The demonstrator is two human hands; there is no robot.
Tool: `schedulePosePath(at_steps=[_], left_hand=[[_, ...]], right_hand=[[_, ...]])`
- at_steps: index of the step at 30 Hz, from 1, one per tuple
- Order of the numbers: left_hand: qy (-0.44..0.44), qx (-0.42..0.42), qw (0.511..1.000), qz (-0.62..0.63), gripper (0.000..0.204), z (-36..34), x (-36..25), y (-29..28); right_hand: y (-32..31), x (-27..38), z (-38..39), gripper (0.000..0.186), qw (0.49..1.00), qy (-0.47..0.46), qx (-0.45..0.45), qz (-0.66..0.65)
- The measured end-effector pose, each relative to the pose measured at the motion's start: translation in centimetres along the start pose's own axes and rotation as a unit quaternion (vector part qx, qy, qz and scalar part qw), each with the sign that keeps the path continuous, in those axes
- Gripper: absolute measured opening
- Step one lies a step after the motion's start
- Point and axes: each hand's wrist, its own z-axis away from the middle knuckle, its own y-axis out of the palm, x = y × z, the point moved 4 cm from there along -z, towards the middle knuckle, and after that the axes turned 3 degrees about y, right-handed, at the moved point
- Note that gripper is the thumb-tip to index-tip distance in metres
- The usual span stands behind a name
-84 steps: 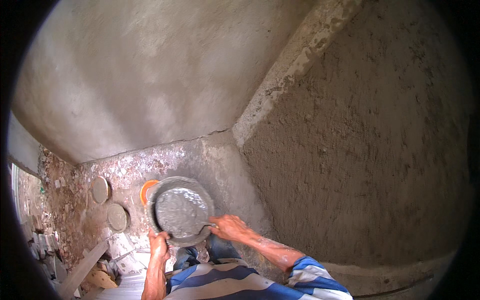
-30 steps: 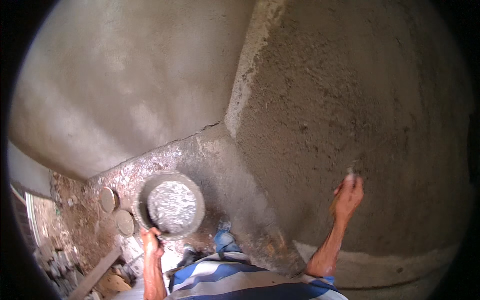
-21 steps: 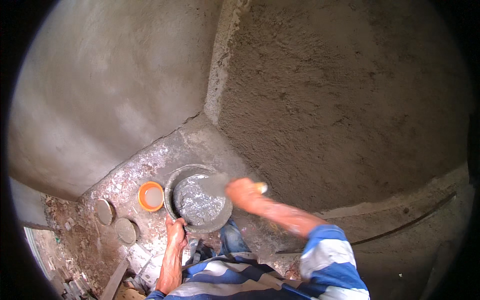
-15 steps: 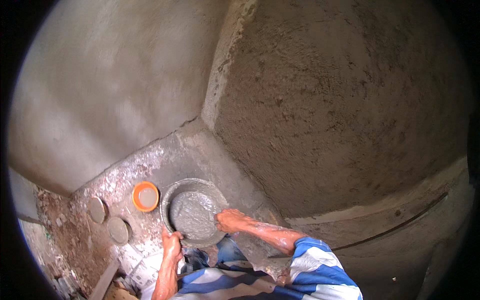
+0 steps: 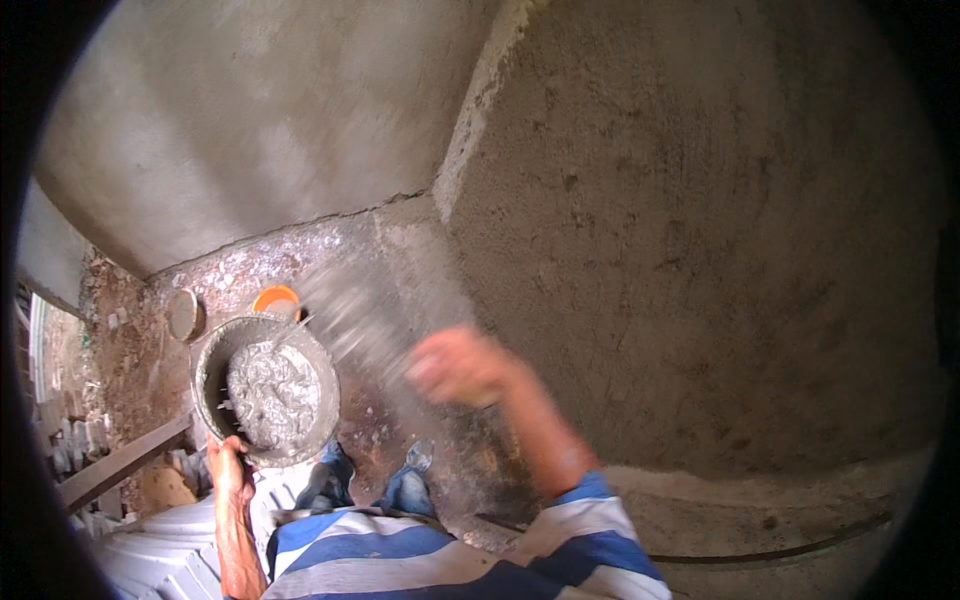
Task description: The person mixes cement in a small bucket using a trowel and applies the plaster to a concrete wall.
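Observation:
A round grey basin [image 5: 328, 360] of wet cement mix [image 5: 275, 395] is tilted at the lower left. My left hand [image 5: 228, 465] is closed on its near rim. To the right of the basin, my right hand [image 5: 455, 368] is raised and smeared by motion, its fingers curled in. A blurred grey streak [image 5: 355, 315] stretches from near that hand toward the basin's far rim. Whether it is a tool or flung mix, I cannot tell. Behind the basin, an orange bowl [image 5: 275, 297] shows only in part.
A round shallow container [image 5: 185, 315] sits on the rough floor at the left. Below it lie a wooden plank [image 5: 125, 460] and ribbed pale sheets [image 5: 160, 550]. A smooth wall [image 5: 280, 120] and a rough, darker wall [image 5: 740, 250] meet in a corner ahead.
The basin has moved left with my left hand, now partly covering the orange bowl. My right hand has come away from the basin to the right, and the grey streak has appeared.

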Motion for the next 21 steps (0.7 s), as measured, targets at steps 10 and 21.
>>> schedulePosePath(at_steps=[10, 21], left_hand=[[-0.114, 0.091, 0.989, -0.030, 0.032, 3.6, 6.6, 4.1], [-0.138, 0.282, 0.942, -0.120, 0.040, 7.6, 11.1, 8.4]], right_hand=[[-3.7, -0.7, 30.4, 0.026, 0.695, 0.127, -0.678, 0.203], [12.9, -13.1, 7.6, 0.021, 0.831, 0.145, -0.080, 0.531]])
